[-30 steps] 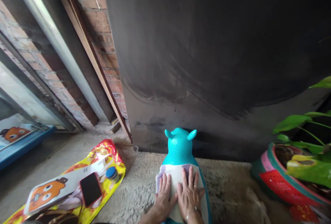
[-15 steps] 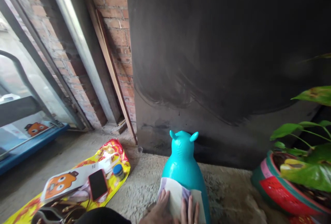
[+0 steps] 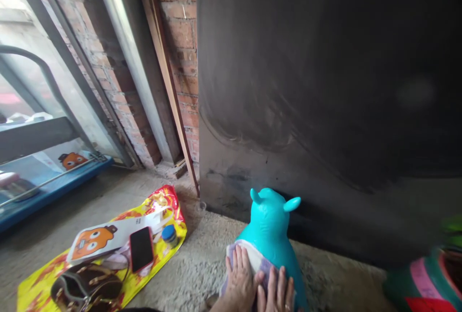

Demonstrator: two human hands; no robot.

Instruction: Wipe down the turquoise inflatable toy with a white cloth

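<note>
a: what is the figure showing at the lower centre of the frame?

b: a turquoise animal toy (image 3: 270, 228), glossy, rounded and two-eared, is standing on rough concrete floor (image 3: 202, 264) before a dark smudged panel (image 3: 325, 86). a pale cloth (image 3: 249, 259), white with lilac edging, is lying over its back.

a: and the hands?

b: the left hand (image 3: 240, 280) is pressing flat on the cloth, fingers spread, gripping nothing. the right hand (image 3: 278, 295), just beside it at the bottom edge, is lying flat too, fingers extended; whether it is touching cloth or bare toy is hard to tell.

a: which step is this?

b: judging by the pose, the toy's back is being wiped. the next move is probably calling for firm, even pressure along the curved, slippery surface, so the light toy is not tipping.

a: what is lying at lower left?

b: a yellow and red printed bag (image 3: 155, 235), crinkly, is carrying a white card with an orange cartoon face (image 3: 94, 239), a dark phone in a red case (image 3: 141, 249) and a small blue-capped jar (image 3: 169, 235). brick wall (image 3: 180, 38) is rising behind.
</note>
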